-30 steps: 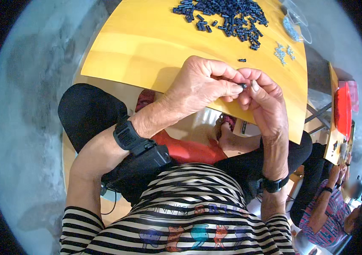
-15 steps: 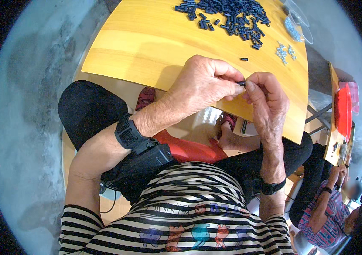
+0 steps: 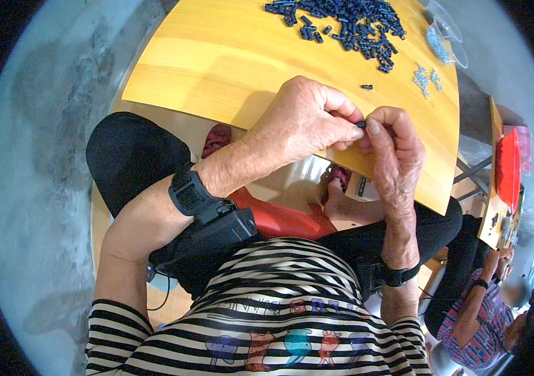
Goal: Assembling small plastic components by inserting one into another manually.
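Observation:
Above the near edge of the yellow wooden table (image 3: 198,81), my two hands meet fingertip to fingertip. My left hand (image 3: 311,119) pinches a small black plastic piece (image 3: 360,125) between thumb and fingers; most of it is covered. Closed against the other end of that piece, my right hand (image 3: 398,150) presses thumb and forefinger together, and whatever is between them is hidden. One loose black piece (image 3: 367,87) lies on the table just beyond my fingers. Farther right are small silvery screws (image 3: 422,80) in a loose cluster.
A large pile of black plastic pieces (image 3: 367,28) covers the far part of the table. Clear plastic tubs (image 3: 459,53), one with silvery screws, stand at the far right edge. To the right, another person (image 3: 474,319) sits by a second table with a red basin (image 3: 507,169).
The table and its contents sit slightly farther right in view. My hands stay together on the black piece, with my right fingertips shifted a little.

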Demonstrator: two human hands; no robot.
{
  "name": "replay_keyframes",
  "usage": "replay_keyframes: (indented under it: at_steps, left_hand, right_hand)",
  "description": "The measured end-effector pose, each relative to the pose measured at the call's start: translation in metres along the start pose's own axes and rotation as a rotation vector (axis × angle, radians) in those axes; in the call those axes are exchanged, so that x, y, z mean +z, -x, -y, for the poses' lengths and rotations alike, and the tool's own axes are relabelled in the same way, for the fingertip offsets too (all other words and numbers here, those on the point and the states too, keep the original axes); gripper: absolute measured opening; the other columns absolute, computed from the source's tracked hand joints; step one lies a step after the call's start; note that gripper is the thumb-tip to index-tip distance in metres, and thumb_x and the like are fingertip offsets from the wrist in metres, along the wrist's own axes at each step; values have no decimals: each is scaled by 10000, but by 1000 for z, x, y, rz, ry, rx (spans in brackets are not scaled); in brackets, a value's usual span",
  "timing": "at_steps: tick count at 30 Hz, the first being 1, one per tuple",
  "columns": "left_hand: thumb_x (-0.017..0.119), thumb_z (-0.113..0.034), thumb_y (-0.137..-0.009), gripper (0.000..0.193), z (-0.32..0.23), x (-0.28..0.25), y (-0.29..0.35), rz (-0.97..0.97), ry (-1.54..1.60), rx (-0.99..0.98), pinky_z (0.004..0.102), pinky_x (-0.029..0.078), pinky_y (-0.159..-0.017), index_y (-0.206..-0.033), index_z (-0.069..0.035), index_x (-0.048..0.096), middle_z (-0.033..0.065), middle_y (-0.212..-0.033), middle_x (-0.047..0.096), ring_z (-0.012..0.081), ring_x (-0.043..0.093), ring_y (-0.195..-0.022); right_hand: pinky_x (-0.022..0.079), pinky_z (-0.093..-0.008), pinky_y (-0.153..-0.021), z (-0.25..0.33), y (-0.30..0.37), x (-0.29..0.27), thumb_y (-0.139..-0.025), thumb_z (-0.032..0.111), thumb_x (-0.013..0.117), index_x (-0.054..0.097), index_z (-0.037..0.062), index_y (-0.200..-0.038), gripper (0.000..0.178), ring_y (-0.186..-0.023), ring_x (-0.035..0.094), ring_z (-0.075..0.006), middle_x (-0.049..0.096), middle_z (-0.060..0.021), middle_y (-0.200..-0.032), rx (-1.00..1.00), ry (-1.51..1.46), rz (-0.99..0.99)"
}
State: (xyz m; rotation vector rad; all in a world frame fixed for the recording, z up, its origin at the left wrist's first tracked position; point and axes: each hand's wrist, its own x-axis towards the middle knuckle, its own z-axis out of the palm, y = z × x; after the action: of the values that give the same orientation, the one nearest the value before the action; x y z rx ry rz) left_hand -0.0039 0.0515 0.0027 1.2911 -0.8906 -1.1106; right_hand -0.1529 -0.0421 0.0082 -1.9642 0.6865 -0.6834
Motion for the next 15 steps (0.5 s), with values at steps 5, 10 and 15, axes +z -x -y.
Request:
replay_keyframes:
  at_steps: [5, 10, 15]
  left_hand:
    - [693, -85, -774, 174, -3, 1, 1, -6, 37, -10, 217, 501, -541, -909, 24, 680, 66, -747, 672, 103, 630, -621]
    - [690, -62, -769, 171, -4, 1, 3, -24, 33, -35, 225, 510, -548, -908, 37, 676, 77, -746, 671, 113, 633, -622]
    - [678, -45, -774, 165, -1, 2, 1, -26, 45, -34, 228, 520, -560, -910, 48, 671, 85, -747, 671, 124, 636, -623]
  right_hand:
    - [465, -269, -638, 2, 5, 0, -818, 5, 604, 590, 16, -838, 26, -686, 566, -145, 585, -72, -741, -106, 147, -75]
    - [495, -312, -640, 5, 5, 3, -767, -35, 620, 606, 12, -847, 94, -707, 618, -242, 607, -126, -765, -426, 391, -130]
    - [503, -306, -599, 2, 5, 3, -750, -41, 630, 636, 11, -875, 136, -685, 625, -255, 612, -136, -774, -564, 452, -156]
